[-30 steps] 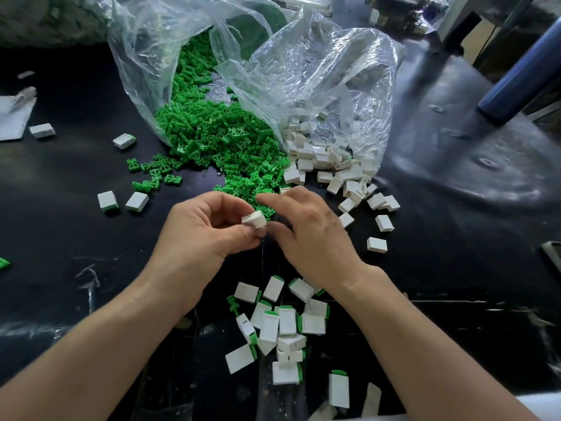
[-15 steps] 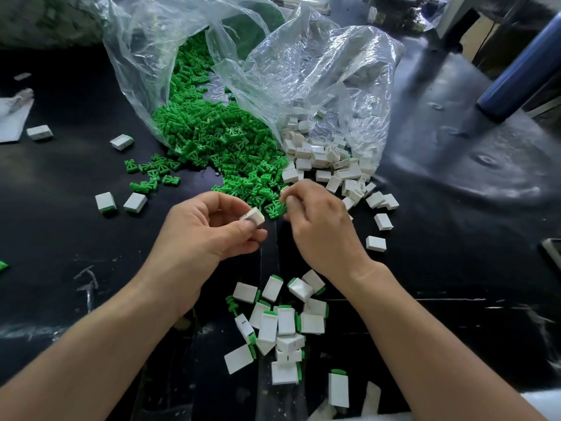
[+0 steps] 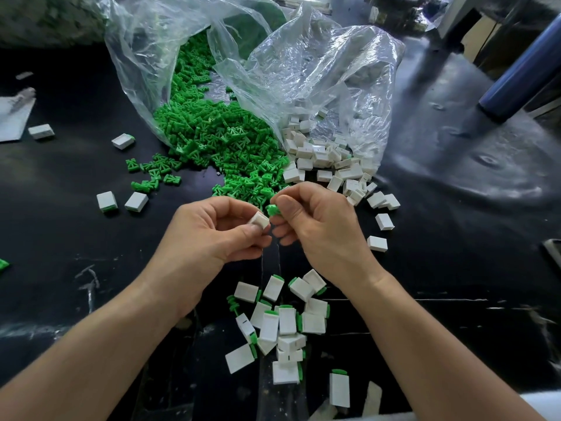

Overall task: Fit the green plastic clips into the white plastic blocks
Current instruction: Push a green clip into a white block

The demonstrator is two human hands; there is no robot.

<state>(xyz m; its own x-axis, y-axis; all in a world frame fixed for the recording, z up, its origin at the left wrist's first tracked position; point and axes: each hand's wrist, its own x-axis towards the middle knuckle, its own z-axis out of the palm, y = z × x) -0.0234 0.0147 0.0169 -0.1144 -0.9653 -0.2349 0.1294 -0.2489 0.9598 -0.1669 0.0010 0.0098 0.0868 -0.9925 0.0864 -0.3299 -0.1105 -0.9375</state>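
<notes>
My left hand (image 3: 212, 235) pinches a white plastic block (image 3: 258, 221) between thumb and fingers above the black table. Just to its right, my right hand (image 3: 321, 229) holds a green plastic clip (image 3: 273, 210) at its fingertips, a small gap from the block. A heap of loose green clips (image 3: 218, 138) spills from a clear plastic bag (image 3: 318, 71) behind my hands. Loose white blocks (image 3: 328, 159) pour out of the bag's right side. Below my wrists lies a pile of white blocks with green clips fitted (image 3: 282, 323).
Stray fitted blocks (image 3: 121, 202) lie at the left on the black table (image 3: 60, 238), with two more (image 3: 123, 141) further back. Single white blocks (image 3: 378, 244) sit right of my right hand. A blue tube (image 3: 522, 77) leans at the far right.
My right hand reached into the green heap, then came back toward the left hand with a green clip. The left hand kept hold of the white block.
</notes>
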